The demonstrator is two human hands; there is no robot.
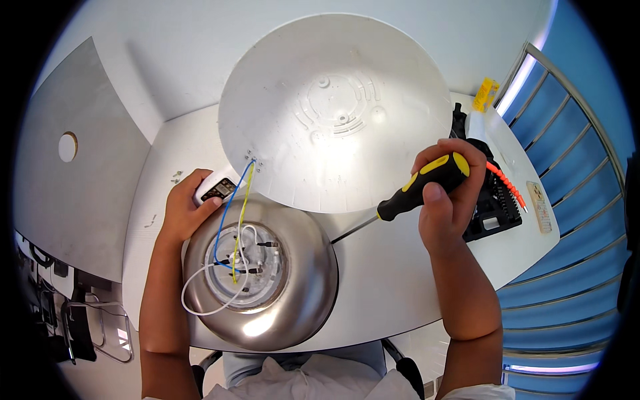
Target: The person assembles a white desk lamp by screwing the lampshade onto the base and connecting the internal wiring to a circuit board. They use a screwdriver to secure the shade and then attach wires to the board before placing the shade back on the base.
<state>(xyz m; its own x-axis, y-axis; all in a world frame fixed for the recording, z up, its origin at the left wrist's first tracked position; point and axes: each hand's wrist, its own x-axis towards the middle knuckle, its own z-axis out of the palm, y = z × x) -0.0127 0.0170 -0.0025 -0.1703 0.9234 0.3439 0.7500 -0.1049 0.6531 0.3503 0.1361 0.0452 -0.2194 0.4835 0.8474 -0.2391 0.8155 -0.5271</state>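
Observation:
My right hand [443, 223] is closed around the black and yellow handle of a screwdriver [427, 185]. Its metal shaft points down and left, with the tip close to the right rim of a brushed-metal bowl-shaped housing [310, 273]. My left hand [181, 210] grips a small white device with a dark panel [219, 189], above the housing's upper left edge. Inside the housing's round white centre [267, 293] are several wire ends. A blue wire [224, 223] and a yellow-green wire [243, 213] run from there to a large pale metal disc [333, 170] standing behind.
On the right lie a black tool case [497, 230], an orange flexible shaft [508, 183] and a yellow packet [486, 95]. A grey panel with a round hole [93, 193] stands left. Small screws [177, 177] lie on the white table [393, 287]. Metal railing [567, 187] curves along the right.

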